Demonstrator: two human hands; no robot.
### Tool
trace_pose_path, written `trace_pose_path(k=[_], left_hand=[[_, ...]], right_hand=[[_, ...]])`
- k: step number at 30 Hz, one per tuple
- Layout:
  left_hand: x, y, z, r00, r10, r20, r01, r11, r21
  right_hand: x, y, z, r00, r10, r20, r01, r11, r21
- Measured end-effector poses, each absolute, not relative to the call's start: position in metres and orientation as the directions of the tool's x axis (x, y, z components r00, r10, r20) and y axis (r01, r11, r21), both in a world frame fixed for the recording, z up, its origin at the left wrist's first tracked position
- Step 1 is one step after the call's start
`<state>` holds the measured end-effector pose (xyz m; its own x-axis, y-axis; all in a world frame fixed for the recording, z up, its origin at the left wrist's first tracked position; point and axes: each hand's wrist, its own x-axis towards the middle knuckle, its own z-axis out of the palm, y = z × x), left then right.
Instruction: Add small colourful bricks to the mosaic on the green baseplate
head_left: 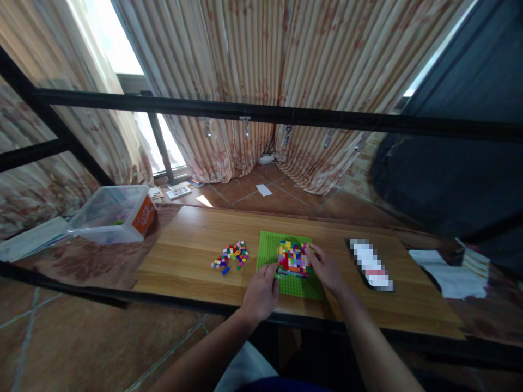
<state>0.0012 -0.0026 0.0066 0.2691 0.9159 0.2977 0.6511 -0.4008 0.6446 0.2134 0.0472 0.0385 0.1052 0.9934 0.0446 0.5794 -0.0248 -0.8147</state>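
A green baseplate (269, 247) lies on the wooden table (183, 256). On it stands a square block of many small coloured bricks (292, 257). My left hand (261, 291) rests at the plate's near left edge, fingers curled against the block's lower left corner. My right hand (327, 268) touches the block's right side with its fingertips. A loose pile of small coloured bricks (231, 256) lies on the table left of the plate, apart from both hands.
A clear plastic box (110, 215) with an orange label sits at the far left on a patterned cloth. A dark flat object (371, 265) lies right of the plate. White paper (447, 275) lies further right. A black bar crosses above the table.
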Motion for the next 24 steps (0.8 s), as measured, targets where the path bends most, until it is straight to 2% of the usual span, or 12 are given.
trace_pose_path(k=[7,18,24], left_hand=[[0.001,-0.003,0.006,0.258,0.921,0.292,0.646,-0.389,0.657],[0.004,-0.005,0.010,0.276,0.933,0.233,0.668,-0.360,0.651],[0.003,-0.006,0.012,0.289,0.928,0.236,0.661,-0.371,0.652]], right_hand=[[0.206,0.053,0.038,0.201,0.979,0.047,0.572,-0.078,-0.816],[0.203,0.052,0.035,0.236,0.969,0.068,0.641,-0.102,-0.760],[0.202,0.048,0.032,0.245,0.967,0.069,0.741,-0.141,-0.656]])
